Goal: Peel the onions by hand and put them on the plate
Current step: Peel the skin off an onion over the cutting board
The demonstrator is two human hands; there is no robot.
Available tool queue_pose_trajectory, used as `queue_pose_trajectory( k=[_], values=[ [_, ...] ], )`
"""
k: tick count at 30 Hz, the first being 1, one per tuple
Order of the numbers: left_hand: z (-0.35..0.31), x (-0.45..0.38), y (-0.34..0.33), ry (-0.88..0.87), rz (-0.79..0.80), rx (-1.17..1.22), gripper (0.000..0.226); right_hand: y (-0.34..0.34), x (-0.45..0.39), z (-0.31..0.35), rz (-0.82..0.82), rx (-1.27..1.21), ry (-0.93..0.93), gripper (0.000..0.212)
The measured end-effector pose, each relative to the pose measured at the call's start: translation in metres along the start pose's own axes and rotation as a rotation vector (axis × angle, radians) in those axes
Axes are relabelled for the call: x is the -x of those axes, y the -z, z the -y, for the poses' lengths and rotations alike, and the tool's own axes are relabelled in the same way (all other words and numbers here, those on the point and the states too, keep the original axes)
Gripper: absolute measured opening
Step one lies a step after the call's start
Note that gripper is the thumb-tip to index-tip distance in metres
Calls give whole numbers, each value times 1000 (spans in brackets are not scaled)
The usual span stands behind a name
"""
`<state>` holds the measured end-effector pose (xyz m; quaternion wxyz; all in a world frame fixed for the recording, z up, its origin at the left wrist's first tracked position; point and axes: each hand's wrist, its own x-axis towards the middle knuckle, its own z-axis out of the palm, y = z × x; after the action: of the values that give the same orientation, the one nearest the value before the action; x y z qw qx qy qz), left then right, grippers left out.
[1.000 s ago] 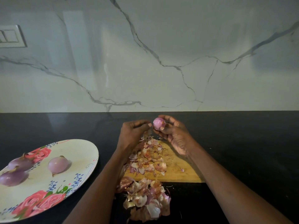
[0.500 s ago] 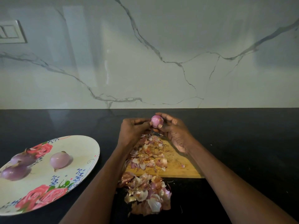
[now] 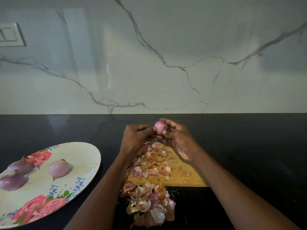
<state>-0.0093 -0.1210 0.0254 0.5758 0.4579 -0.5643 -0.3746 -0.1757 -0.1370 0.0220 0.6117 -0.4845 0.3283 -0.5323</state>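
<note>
Pinching one small, round, glossy pink onion (image 3: 160, 127) between curled fingertips, the right hand (image 3: 180, 140) cups it from the right and behind, while the left hand (image 3: 136, 136) closes its thumb and fingers on the onion's left side; the onion is held in the air above the far end of one pale wooden cutting board (image 3: 181, 173). Thin, papery, reddish-brown onion skins (image 3: 152, 161) lie scattered on the board, and a second, looser heap of curled skins (image 3: 149, 204) sits on the polished black countertop (image 3: 249, 146) at the board's near edge. Well to the left, one oval cream plate with pink roses (image 3: 79, 156) carries three smooth, purple peeled onions (image 3: 59, 168). Behind stands a white, grey-veined marble wall (image 3: 166, 47).
</note>
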Motion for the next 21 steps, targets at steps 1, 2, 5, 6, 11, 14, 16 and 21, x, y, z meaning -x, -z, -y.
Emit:
queue_pose_trajectory(
  k=[1,2,5,6,11,14,16,21],
  values=[
    [1,-1,0,13,7,-12,8,1,-1,-1,-9,11,5,51],
    [1,-3,0,25,16,-31,10,1,-2,0,-16,16,11,52],
    [2,-5,1,38,39,-69,14,1,-6,-1,-39,54,31,52],
    [2,-5,1,34,39,-71,14,1,-7,-1,-45,73,37,52],
    [2,0,0,8,46,-78,18,-2,-2,-2,-50,119,23,47],
    [1,-2,-1,-19,30,-132,19,-1,-3,-1,-51,115,16,42],
    [3,-3,0,-36,11,-158,19,-1,-3,-1,-38,103,0,39],
    [12,-4,4,-23,-45,-210,21,0,1,2,-6,-30,-28,36]
  ],
)
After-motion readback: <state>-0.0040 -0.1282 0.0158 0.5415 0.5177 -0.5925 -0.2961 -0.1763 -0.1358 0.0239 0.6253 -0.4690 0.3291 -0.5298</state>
